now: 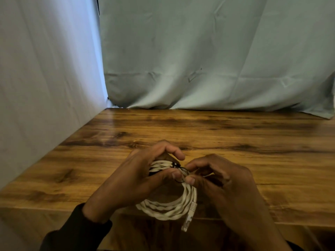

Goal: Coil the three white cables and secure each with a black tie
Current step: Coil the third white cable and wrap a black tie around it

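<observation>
White braided cable [168,211] hangs nearest, coiled into loops over the near edge of the wooden table [235,134], its clear plug [188,219] dangling at the bottom. Higher up, the left hand [145,171] grips the top of the coil, fingers curled round the bunched strands. Just beside it the right hand [217,176] pinches the black tie [181,175] between thumb and forefinger — the thin tie already loops the bundle. To finish this step well, I judge the left should keep the strands squeezed while the right twists the tie snug — slack would let loops spring apart. Beyond, a pale cloth backdrop [199,60] hangs; no other cables show.
</observation>
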